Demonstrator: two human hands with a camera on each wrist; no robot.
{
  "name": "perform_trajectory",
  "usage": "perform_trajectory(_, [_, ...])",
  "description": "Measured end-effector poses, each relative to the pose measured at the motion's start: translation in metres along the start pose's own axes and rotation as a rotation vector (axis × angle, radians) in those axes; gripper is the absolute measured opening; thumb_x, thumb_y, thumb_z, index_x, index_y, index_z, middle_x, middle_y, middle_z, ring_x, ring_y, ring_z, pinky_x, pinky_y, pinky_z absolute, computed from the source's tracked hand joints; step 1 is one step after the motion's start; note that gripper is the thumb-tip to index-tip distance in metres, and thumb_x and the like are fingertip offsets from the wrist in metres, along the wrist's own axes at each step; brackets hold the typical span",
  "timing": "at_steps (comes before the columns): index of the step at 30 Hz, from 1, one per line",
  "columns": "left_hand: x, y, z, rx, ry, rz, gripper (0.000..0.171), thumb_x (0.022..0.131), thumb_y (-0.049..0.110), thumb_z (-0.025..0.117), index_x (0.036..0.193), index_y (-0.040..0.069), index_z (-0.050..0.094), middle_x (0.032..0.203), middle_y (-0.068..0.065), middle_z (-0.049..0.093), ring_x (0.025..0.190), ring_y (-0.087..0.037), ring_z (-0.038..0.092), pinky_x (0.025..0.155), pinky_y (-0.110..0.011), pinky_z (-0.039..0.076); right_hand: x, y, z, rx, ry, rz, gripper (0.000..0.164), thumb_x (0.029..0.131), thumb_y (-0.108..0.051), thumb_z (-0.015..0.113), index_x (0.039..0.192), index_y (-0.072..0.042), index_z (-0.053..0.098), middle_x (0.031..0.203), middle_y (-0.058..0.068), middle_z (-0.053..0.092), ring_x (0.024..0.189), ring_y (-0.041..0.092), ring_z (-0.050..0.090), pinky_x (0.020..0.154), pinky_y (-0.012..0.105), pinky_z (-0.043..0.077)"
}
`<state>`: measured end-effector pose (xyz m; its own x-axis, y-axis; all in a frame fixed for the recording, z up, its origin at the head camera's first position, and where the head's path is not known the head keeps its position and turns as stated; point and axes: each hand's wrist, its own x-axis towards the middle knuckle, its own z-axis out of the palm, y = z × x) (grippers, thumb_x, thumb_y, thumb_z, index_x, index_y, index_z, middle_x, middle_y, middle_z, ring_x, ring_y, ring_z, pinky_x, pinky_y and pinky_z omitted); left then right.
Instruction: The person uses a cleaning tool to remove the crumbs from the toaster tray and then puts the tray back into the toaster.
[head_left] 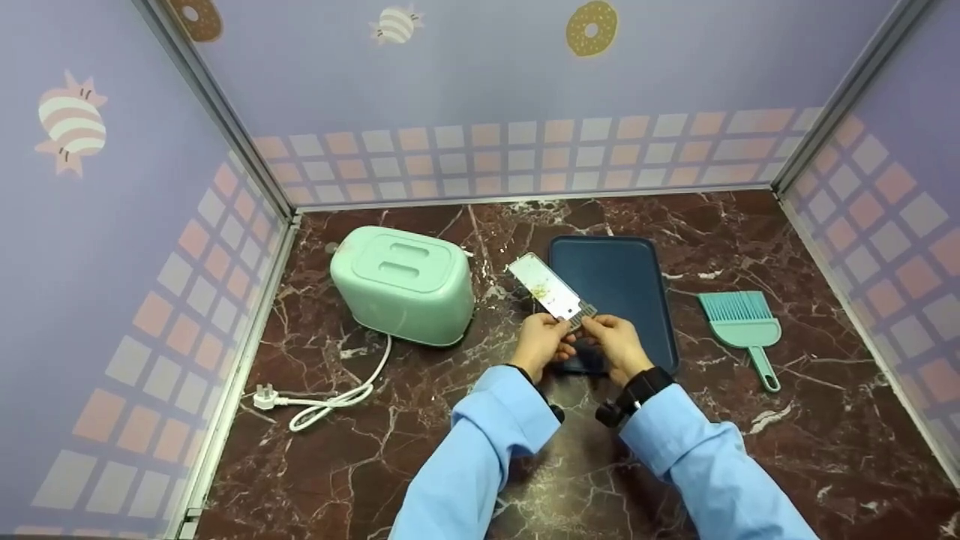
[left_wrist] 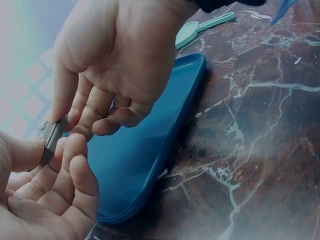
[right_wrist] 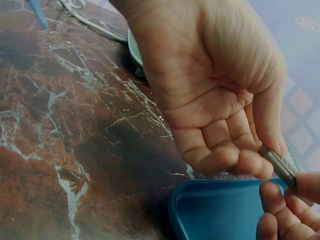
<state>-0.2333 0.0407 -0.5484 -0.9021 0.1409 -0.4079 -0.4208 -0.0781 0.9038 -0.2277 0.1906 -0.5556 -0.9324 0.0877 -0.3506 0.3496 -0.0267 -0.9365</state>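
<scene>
Both hands hold a slim, flat crumb tray with a shiny pale face, yellow-green bits on it and a grey ridged end. My left hand pinches one corner of that end between thumb and fingers. The opposite corner is pinched by my right hand. In the left wrist view the ridged end sits between the two thumbs. The tray slants up and left, partly over a dark blue baking tray lying on the table. A mint-green toaster stands to the left.
A white cord with a plug lies coiled in front of the toaster. On the right rests a mint-green hand brush. Small pale specks dot the dark marble tabletop. Patterned walls enclose the back and sides.
</scene>
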Motion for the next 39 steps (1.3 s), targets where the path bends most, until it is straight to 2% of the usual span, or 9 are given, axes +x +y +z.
perform_trajectory(4, [0.000,0.002,-0.005,0.015,-0.029,-0.011,0.007,0.104,0.008,0.057,0.105,0.001,0.057,0.077,-0.007,0.062,0.051,-0.010,0.058,0.047,-0.020,0.049,0.000,0.000,-0.002,0.032,-0.025,0.002,0.020,0.102,-0.016,0.064,0.103,0.004,0.064,0.079,0.002,0.069,0.072,0.016,0.064,0.066,0.027,0.051])
perform_trajectory(7, [0.000,0.004,-0.008,0.035,-0.051,-0.019,0.008,0.104,0.007,0.057,0.097,0.003,0.055,0.075,-0.007,0.060,0.048,-0.011,0.057,0.046,-0.021,0.048,0.001,-0.002,-0.005,0.016,-0.042,-0.001,0.032,0.104,-0.022,0.061,0.118,0.007,0.061,0.079,0.003,0.068,0.070,0.014,0.063,0.066,0.026,0.053])
perform_trajectory(11, [0.001,0.006,-0.013,0.093,-0.078,-0.035,0.014,0.105,0.007,0.056,0.091,0.004,0.056,0.074,-0.009,0.060,0.047,-0.011,0.056,0.045,-0.023,0.047,-0.001,-0.010,-0.011,-0.027,-0.067,-0.001,0.042,0.107,-0.027,0.057,0.125,0.011,0.058,0.076,0.003,0.065,0.067,0.014,0.062,0.067,0.026,0.054])
perform_trajectory(17, [0.002,0.010,-0.019,0.156,-0.102,-0.046,0.016,0.105,0.007,0.055,0.089,0.005,0.054,0.073,-0.007,0.059,0.045,-0.010,0.053,0.043,-0.022,0.045,0.001,-0.012,-0.013,0.005,-0.097,0.038,0.036,0.106,-0.018,0.058,0.127,0.011,0.058,0.075,0.003,0.065,0.067,0.013,0.061,0.064,0.024,0.054])
perform_trajectory(23, [0.001,0.015,-0.025,0.191,-0.114,-0.061,0.019,0.104,0.006,0.056,0.085,0.005,0.054,0.071,-0.007,0.058,0.044,-0.010,0.052,0.041,-0.021,0.044,0.005,-0.007,-0.014,0.013,-0.127,0.048,0.033,0.103,-0.015,0.064,0.122,0.012,0.060,0.074,0.003,0.067,0.065,0.011,0.062,0.061,0.022,0.054])
perform_trajectory(27, [0.001,0.018,-0.028,0.196,-0.118,-0.070,0.013,0.104,0.007,0.056,0.092,0.001,0.058,0.072,-0.008,0.058,0.044,-0.011,0.053,0.042,-0.022,0.046,0.006,-0.006,-0.014,0.021,-0.156,0.045,0.032,0.102,-0.012,0.064,0.121,0.014,0.059,0.074,0.003,0.068,0.066,0.011,0.063,0.061,0.021,0.054])
perform_trajectory(29, [0.001,0.018,-0.029,0.190,-0.109,-0.069,0.011,0.104,0.008,0.057,0.102,-0.002,0.061,0.074,-0.009,0.059,0.045,-0.011,0.054,0.043,-0.023,0.046,0.006,-0.005,-0.014,0.014,-0.168,0.042,0.033,0.103,-0.012,0.064,0.121,0.015,0.058,0.075,0.003,0.068,0.066,0.010,0.063,0.062,0.020,0.054])
perform_trajectory(33, [0.001,0.016,-0.031,0.123,-0.087,-0.073,0.022,0.104,0.010,0.059,0.120,-0.005,0.061,0.082,-0.011,0.061,0.048,-0.012,0.057,0.045,-0.022,0.048,0.004,-0.006,-0.011,0.018,-0.156,0.047,0.032,0.103,-0.012,0.062,0.121,0.015,0.058,0.075,0.003,0.070,0.067,0.010,0.064,0.065,0.022,0.055])
perform_trajectory(39, [-0.001,0.013,-0.030,-0.046,-0.058,-0.077,0.030,0.101,0.008,0.063,0.128,-0.006,0.059,0.100,-0.019,0.066,0.056,-0.015,0.063,0.051,-0.023,0.053,0.001,-0.004,-0.008,0.042,-0.112,0.035,0.032,0.105,-0.012,0.059,0.123,0.014,0.057,0.075,0.002,0.071,0.069,0.012,0.066,0.067,0.023,0.055])
